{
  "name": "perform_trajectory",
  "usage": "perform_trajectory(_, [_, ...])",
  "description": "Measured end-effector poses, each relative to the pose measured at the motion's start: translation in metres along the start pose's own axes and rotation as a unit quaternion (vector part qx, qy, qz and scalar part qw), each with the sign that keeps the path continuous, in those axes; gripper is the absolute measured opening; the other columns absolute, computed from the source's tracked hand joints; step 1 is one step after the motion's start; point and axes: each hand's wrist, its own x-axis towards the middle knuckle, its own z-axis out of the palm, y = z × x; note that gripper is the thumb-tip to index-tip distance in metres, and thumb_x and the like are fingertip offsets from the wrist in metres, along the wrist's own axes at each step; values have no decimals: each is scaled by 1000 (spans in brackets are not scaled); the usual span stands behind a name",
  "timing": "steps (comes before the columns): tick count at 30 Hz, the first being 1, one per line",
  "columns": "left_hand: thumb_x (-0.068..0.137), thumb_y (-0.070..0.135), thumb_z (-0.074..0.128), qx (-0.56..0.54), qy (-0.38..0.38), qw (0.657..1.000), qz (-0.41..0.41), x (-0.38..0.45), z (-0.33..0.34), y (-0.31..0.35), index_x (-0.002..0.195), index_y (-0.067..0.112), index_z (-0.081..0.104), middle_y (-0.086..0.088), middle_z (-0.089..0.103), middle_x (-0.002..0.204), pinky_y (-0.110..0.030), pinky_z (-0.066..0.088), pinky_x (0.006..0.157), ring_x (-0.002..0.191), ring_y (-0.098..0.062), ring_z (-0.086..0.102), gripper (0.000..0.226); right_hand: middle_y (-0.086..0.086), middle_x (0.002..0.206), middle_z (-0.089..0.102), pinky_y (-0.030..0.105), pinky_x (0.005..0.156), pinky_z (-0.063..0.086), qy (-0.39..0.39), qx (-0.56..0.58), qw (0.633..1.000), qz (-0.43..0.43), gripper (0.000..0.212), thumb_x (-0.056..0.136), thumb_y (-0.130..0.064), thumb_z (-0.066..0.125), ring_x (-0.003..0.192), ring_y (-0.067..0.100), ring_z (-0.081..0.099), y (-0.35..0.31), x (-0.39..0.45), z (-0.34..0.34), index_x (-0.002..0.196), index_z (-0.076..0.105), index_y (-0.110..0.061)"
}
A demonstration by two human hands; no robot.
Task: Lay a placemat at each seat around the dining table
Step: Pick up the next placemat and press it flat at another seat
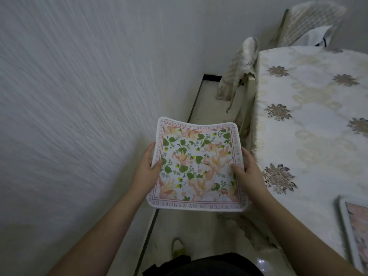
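While held, placemat (196,166) in both grips.

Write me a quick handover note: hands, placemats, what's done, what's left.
Left hand grips the left edge of a floral placemat; right hand grips its right edge. The mat is in the air beside the table, over the floor, not yet laid.
Done: one placemat lies on the table at the near right.
Left: lay the held mat at a seat, perhaps by the chair ahead. Other seats are out of view.
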Motion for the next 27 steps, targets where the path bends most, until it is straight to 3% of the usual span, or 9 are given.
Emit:
perform_trajectory(5, [99, 20, 56, 31, -51, 998, 25, 43, -5, 5, 147, 44, 33, 13, 66, 120, -42, 62, 79, 96, -10, 72, 58, -17, 113, 64, 12, 59, 53, 53, 22, 998, 13, 53, 98, -15, 55, 89, -2, 67, -5, 4, 14, 142, 38, -39])
perform_trajectory(9, [100, 20, 56, 42, -94, 994, 33, 70, 11, 15, 146, 46, 33, 10, 67, 121, -43, 62, 79, 95, -11, 72, 58, -8, 124, 64, 37, 78, 60, 95, 12, 995, 30, 55, 97, -21, 57, 98, 9, 69, 4, 13, 6, 144, 35, -40])
perform_trajectory(12, [99, 22, 56, 52, -130, 989, 45, 93, 34, 23, 145, 47, 33, 11, 68, 117, -41, 62, 75, 91, -12, 73, 57, -2, 116, 69, 31, 69, 60, 121, 27, 990, 61, 57, 98, -21, 56, 90, 12, 71, 14, 22, -8, 147, 32, -38])
perform_trajectory(16, [100, 21, 56, 67, -180, 979, 66, 123, 76, 46, 148, 42, 33, 13, 69, 109, -24, 59, 64, 84, -6, 73, 57, -1, 102, 72, 31, 63, 60, 167, 53, 980, 91, 58, 98, -23, 56, 76, 8, 73, 24, 37, -31, 147, 29, -41])
perform_trajectory(19, [101, 19, 56, 67, -215, 971, 78, 147, 108, 66, 149, 41, 33, 9, 68, 115, -24, 59, 65, 86, -8, 74, 58, -5, 95, 71, 16, 49, 52, 198, 69, 973, 101, 56, 99, -19, 55, 68, 1, 70, 32, 52, -50, 144, 29, -40])
perform_trajectory(25, [100, 20, 55, 116, -263, 952, 103, 190, 171, 108, 151, 40, 31, 6, 67, 120, -19, 58, 64, 90, -9, 72, 60, -1, 98, 72, 14, 50, 51, 242, 92, 958, 123, 57, 99, -20, 54, 70, 2, 71, 37, 82, -91, 148, 29, -36])
perform_trajectory(27, [100, 21, 56, 121, -275, 948, 105, 200, 190, 116, 151, 42, 31, 8, 68, 118, -26, 61, 70, 90, -10, 73, 60, -1, 99, 72, 15, 51, 51, 251, 93, 955, 129, 57, 99, -20, 54, 71, 4, 71, 40, 88, -103, 148, 29, -36])
